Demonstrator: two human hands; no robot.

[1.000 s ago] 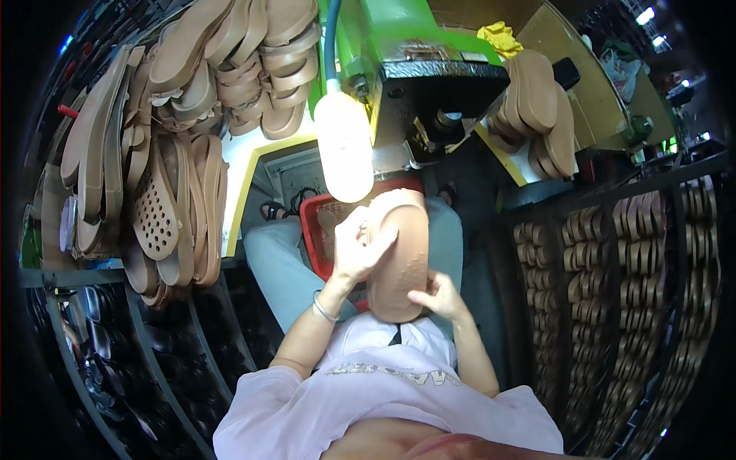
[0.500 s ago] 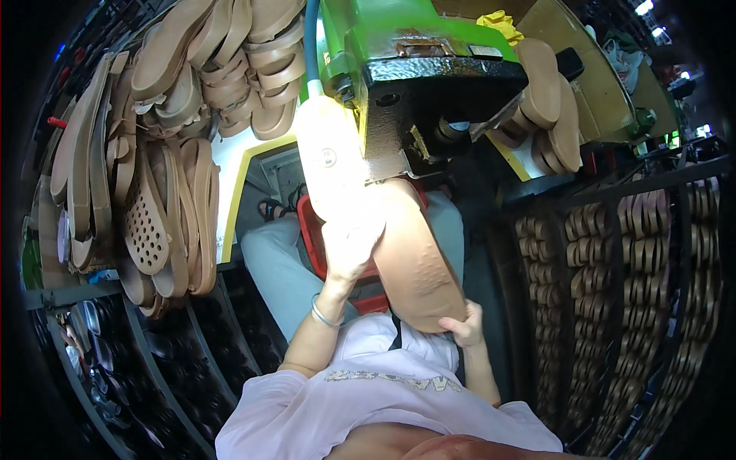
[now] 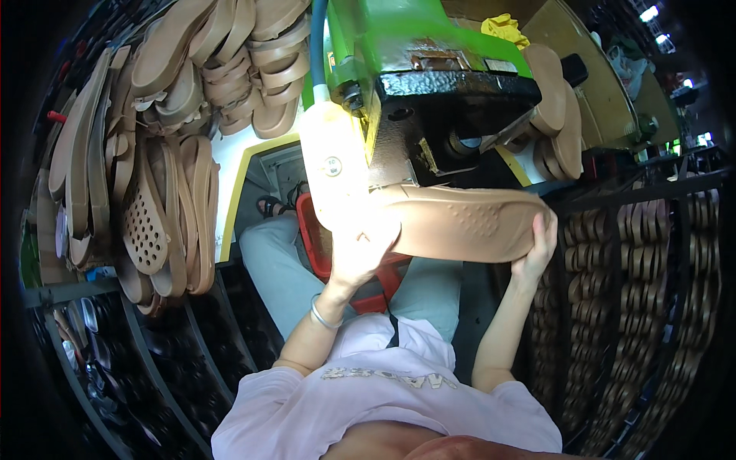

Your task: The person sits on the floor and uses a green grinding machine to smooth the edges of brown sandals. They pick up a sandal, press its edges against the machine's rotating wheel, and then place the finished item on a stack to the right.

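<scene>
A tan shoe sole (image 3: 460,222) with a patch of raised bumps lies crosswise between my hands, just below the machine's dark head. My right hand (image 3: 537,245) grips its right end, fingers wrapped round the edge. My left hand (image 3: 362,241) holds the left end under a glowing white lamp (image 3: 333,161); glare washes out part of those fingers and that end of the sole. Above the sole stands the green and black machine (image 3: 452,77). The sole's far edge is close beneath its metal plate (image 3: 392,172), and whether they touch I cannot tell.
Tan soles (image 3: 146,230) are heaped on the left, and more soles (image 3: 563,115) lie right of the machine beside a cardboard box (image 3: 606,84). A red bin (image 3: 313,245) stands between my knees. Racks of soles (image 3: 644,268) fill the right side; dark racks (image 3: 176,353) stand lower left.
My right hand has swung up and to the right, turning the sole from a steep slant to nearly level. The left hand stays by the lamp, still holding its end.
</scene>
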